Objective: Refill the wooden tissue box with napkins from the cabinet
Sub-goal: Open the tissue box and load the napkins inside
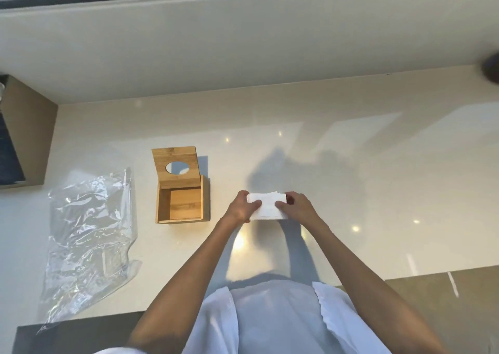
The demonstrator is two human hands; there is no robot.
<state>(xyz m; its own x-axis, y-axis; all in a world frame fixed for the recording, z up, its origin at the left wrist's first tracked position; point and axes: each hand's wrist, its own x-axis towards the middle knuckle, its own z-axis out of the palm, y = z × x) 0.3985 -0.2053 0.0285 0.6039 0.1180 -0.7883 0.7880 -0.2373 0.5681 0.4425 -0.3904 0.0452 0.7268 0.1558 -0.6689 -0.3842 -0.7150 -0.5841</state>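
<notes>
hands (244,208) on crosswise napkins (267,206)

We can't read any text here, honestly. The wooden tissue box (182,191) is plain bamboo with no logo or label, the stack of napkins (267,206) is blank white, and the clear plastic wrapper (89,243) on the counter (351,164) shows no print we can make out. No numbers, brands or signs anywhere.
</notes>
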